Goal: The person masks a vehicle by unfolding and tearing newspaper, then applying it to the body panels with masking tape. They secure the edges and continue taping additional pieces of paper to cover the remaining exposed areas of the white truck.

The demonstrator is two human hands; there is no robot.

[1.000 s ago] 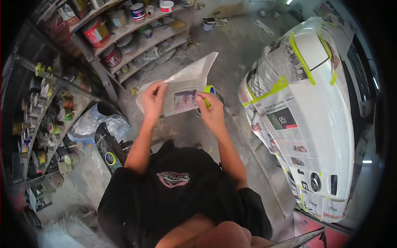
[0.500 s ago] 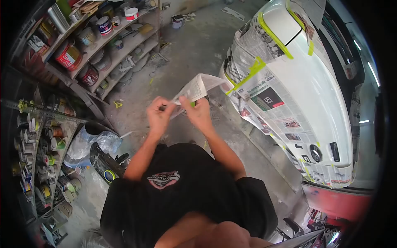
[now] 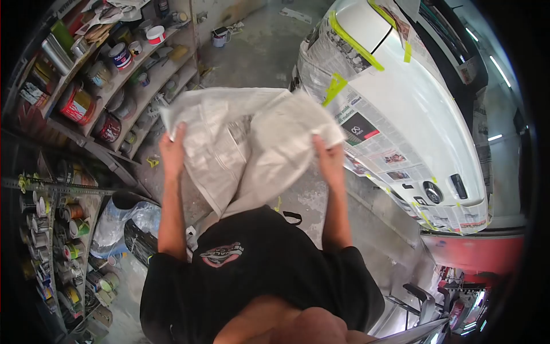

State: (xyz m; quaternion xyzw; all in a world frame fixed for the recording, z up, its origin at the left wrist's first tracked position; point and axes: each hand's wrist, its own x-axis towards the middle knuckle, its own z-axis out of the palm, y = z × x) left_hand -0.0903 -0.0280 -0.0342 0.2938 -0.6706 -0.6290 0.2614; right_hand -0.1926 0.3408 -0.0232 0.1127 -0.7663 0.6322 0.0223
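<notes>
A large sheet of newspaper (image 3: 209,132) is spread between my two hands in front of my chest, its middle sagging in a fold. My left hand (image 3: 172,153) pinches its left edge, thumb up along the paper. On the other side my right hand (image 3: 329,157) grips the right edge. The paper's lower corner hangs close over my black shirt. To the right stands a white car body (image 3: 421,114), partly covered with taped newspaper (image 3: 381,150) and yellow-green masking tape (image 3: 334,89).
Shelves (image 3: 154,67) at the upper left hold paint cans, among them a red one (image 3: 77,104). A lower rack (image 3: 54,229) carries more tins. Plastic-wrapped parts (image 3: 123,226) lie on the floor to the left. A small bucket (image 3: 219,37) stands at the back.
My hands have moved apart, left and right, and the narrow folded newspaper between them has opened into a wide sheet. The view has shifted slightly.
</notes>
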